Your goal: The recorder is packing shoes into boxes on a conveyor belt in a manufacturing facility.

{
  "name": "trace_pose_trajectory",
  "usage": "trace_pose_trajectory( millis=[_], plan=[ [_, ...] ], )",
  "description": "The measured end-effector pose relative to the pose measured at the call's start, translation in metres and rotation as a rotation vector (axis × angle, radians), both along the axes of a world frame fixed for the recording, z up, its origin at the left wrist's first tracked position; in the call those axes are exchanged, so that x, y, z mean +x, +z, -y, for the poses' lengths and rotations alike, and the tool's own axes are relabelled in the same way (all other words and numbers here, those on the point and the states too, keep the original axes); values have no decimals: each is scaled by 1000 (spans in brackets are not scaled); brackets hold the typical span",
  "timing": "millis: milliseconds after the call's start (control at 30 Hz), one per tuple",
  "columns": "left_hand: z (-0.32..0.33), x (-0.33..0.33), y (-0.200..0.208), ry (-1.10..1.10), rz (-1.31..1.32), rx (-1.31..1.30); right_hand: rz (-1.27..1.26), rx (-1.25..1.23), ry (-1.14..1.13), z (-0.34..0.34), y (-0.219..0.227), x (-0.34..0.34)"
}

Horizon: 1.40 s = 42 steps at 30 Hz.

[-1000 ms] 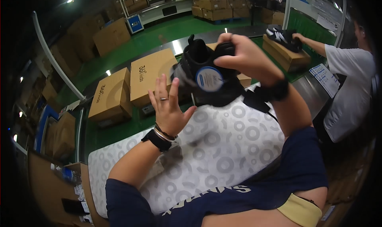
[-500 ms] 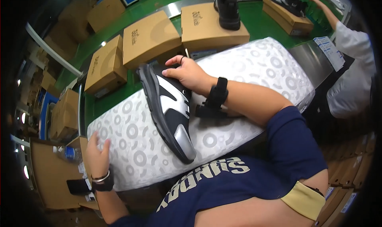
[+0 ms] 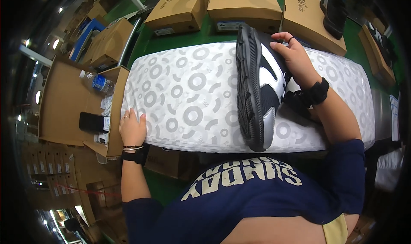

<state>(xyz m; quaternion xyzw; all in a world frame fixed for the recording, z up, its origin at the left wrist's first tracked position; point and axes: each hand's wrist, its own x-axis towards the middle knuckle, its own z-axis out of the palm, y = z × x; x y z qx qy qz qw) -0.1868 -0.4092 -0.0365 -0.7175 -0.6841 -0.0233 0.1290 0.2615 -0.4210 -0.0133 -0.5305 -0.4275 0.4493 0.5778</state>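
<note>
My right hand grips a black, white and silver sneaker at its collar. The sneaker is tilted on its side over a wrapped stack of white paper printed with grey rings, its dark ridged sole facing left and its toe nearest me. Under my right wrist shows a dark object, partly hidden, whose kind I cannot make out. My left hand rests at the stack's left edge, fingers stretched out and holding nothing.
Brown shoeboxes line the far side on a green surface; a black shoe sits on the right one. At left, an open cardboard box holds a water bottle and a black phone. Stacked cartons stand lower left.
My view has turned left. My left hand has come down onto the stack's edge. The sneaker, still in my right hand, stands more upright in the picture, showing more of its sole.
</note>
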Motion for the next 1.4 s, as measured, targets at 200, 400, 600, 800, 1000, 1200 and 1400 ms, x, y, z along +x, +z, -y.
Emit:
trace_pose_trajectory(
  millis=[200, 400, 600, 800, 1000, 1200, 1400],
  plan=[
    [-16, -12, 9, -203, 259, -139, 230, -83, -125, 4, 8, 1],
    [-53, 83, 153, -861, 737, -349, 221, 151, 263, -2, 105, -30],
    [15, 256, 211, -1525, 139, -182, 111, 191, 357, 0, 133, 6],
    [-19, 320, 184, -1517, 57, -356, -51, -186, -120, 66, 50, 124],
    [-23, 409, 106, -1343, -621, -792, -209, -214, -364, 75, -9, 96],
    [2, 426, 85, -1337, -155, -709, -88, -328, -172, 89, 5, 107],
    [4, 423, 81, -1330, -7, -449, -117, -209, -39, 90, 1, 107]
  ],
)
